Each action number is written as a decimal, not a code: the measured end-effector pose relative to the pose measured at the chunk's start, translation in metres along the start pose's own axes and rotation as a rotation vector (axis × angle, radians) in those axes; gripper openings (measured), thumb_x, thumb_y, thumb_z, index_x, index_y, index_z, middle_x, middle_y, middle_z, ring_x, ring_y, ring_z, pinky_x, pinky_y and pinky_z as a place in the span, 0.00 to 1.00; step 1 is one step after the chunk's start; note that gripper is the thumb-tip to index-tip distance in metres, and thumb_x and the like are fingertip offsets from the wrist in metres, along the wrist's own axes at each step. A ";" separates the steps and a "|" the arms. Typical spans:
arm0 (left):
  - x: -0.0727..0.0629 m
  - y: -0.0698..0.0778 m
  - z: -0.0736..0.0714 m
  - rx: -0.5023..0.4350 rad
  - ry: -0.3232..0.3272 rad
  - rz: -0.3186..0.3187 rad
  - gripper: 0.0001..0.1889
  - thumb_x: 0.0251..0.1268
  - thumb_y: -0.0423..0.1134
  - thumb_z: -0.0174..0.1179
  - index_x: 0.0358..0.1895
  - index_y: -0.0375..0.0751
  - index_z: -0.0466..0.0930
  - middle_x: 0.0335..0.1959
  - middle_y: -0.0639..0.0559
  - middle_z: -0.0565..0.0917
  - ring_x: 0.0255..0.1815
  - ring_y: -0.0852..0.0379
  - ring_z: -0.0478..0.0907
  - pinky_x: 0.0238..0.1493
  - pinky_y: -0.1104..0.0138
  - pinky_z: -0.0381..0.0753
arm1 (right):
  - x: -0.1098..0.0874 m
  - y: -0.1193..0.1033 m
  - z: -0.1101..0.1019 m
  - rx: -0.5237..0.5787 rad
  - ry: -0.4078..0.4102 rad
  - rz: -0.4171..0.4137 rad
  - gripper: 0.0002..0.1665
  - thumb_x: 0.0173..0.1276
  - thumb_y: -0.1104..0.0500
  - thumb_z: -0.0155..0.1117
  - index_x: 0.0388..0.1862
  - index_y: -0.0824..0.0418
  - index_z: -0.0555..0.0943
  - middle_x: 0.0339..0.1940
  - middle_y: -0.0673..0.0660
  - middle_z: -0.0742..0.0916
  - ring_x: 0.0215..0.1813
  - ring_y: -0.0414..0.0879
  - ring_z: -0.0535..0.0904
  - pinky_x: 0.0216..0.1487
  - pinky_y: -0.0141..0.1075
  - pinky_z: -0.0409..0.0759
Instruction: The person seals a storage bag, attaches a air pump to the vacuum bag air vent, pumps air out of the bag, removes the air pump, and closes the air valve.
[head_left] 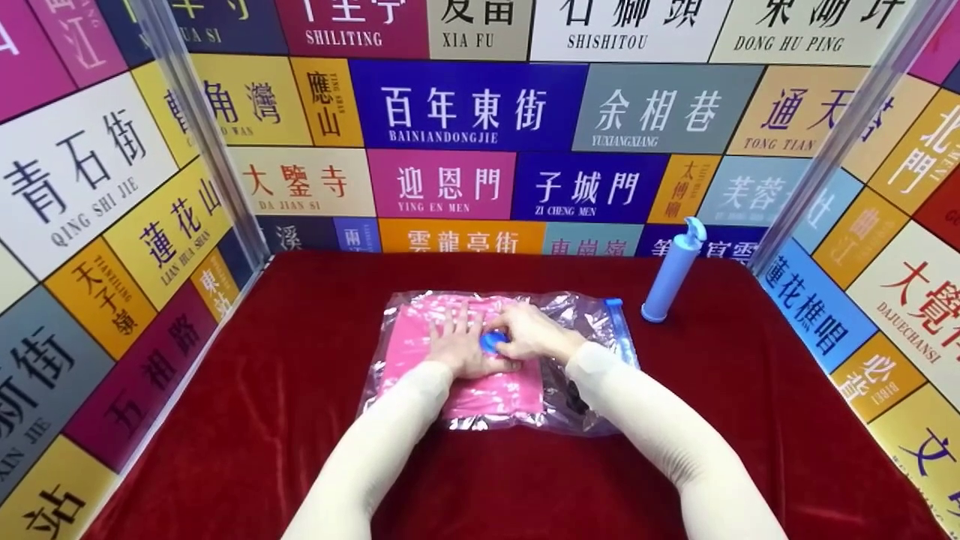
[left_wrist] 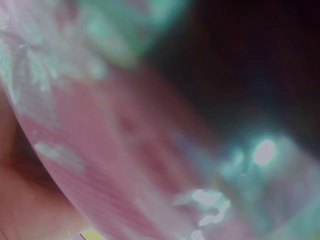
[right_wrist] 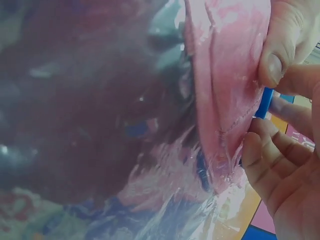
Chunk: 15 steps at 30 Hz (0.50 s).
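Note:
A clear plastic bag (head_left: 566, 307) lies on the table with a folded pink cloth (head_left: 411, 341) inside. My left hand (head_left: 459, 346) rests flat on it, fingers spread, its thumb beside a round blue valve cap (head_left: 493, 342). With curled fingers my right hand (head_left: 534, 334) pinches that cap. In the right wrist view, the blue cap (right_wrist: 264, 102) shows as a thin edge between the fingers, next to the pink cloth (right_wrist: 235, 75). The left wrist view is blurred: pink cloth (left_wrist: 100, 135) under shiny plastic, with part of a hand (left_wrist: 30, 200) at the lower left.
A light blue hand pump (head_left: 669, 279) stands upright at the back right of the dark red tablecloth (head_left: 300, 360). A blue zip strip (head_left: 621, 330) runs down the bag's right end. Printed panels (head_left: 465, 105) wall in the table's back and sides.

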<state>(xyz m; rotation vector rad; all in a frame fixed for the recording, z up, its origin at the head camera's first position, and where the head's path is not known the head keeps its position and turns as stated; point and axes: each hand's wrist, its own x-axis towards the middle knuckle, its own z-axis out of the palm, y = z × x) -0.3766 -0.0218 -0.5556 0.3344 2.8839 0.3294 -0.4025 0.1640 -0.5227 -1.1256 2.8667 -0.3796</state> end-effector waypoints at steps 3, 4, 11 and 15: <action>-0.001 0.001 -0.001 0.004 -0.002 0.003 0.73 0.56 0.93 0.57 0.95 0.52 0.40 0.97 0.43 0.34 0.98 0.33 0.32 0.94 0.29 0.31 | 0.002 0.001 0.003 -0.077 0.009 -0.015 0.09 0.73 0.54 0.77 0.48 0.55 0.92 0.36 0.56 0.89 0.40 0.47 0.79 0.47 0.46 0.86; -0.002 0.002 -0.001 0.005 0.000 0.004 0.73 0.57 0.93 0.57 0.95 0.52 0.40 0.97 0.43 0.34 0.98 0.33 0.33 0.94 0.29 0.31 | 0.002 0.000 0.004 -0.101 0.021 -0.017 0.08 0.73 0.53 0.77 0.44 0.56 0.91 0.34 0.55 0.89 0.38 0.47 0.79 0.45 0.46 0.86; -0.003 -0.002 0.000 -0.001 0.017 0.008 0.69 0.61 0.88 0.60 0.95 0.54 0.40 0.97 0.43 0.34 0.98 0.32 0.34 0.94 0.29 0.33 | 0.005 -0.018 0.013 -0.165 0.110 0.119 0.18 0.71 0.51 0.77 0.26 0.58 0.83 0.25 0.56 0.89 0.29 0.53 0.85 0.39 0.50 0.93; -0.005 -0.005 -0.001 -0.007 0.011 0.005 0.69 0.62 0.88 0.59 0.96 0.54 0.39 0.97 0.44 0.32 0.98 0.31 0.33 0.94 0.28 0.34 | 0.006 -0.030 0.015 -0.188 0.126 0.201 0.13 0.69 0.54 0.73 0.29 0.62 0.83 0.32 0.63 0.91 0.35 0.62 0.90 0.42 0.56 0.95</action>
